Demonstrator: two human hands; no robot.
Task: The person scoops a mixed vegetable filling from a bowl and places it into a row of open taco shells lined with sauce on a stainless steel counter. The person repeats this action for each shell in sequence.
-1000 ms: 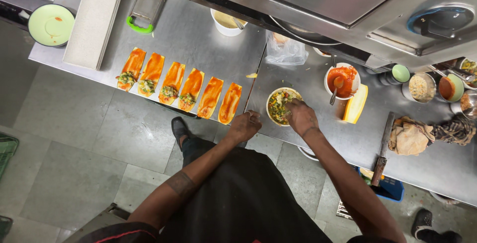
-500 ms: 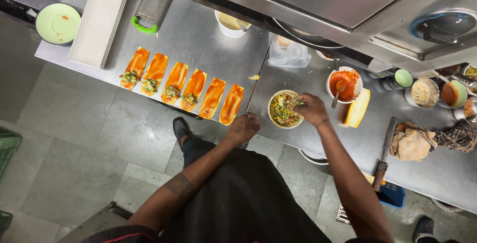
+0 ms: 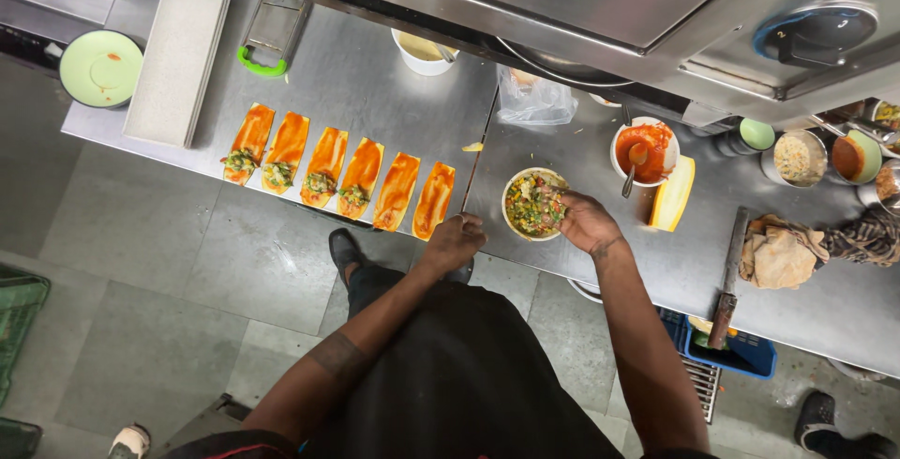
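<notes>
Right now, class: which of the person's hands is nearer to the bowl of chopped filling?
Right. The right hand reaches into the bowl of chopped filling; the left hand rests at the counter edge, left of it.

You have a single view, from the camera worn on the head, looking almost straight down from well above the steel counter (image 3: 375,84). Its top edge faces the hood and back wall; the bottom edge takes in the torso, both forearms and the floor. The left hand (image 3: 457,241) and right hand (image 3: 586,223) sit just below the frame's middle, small in the picture, so the camera is not close. Left of the hands the counter runs to the frame's edge; right of them it reaches the far corner. No second view overlaps.
</notes>
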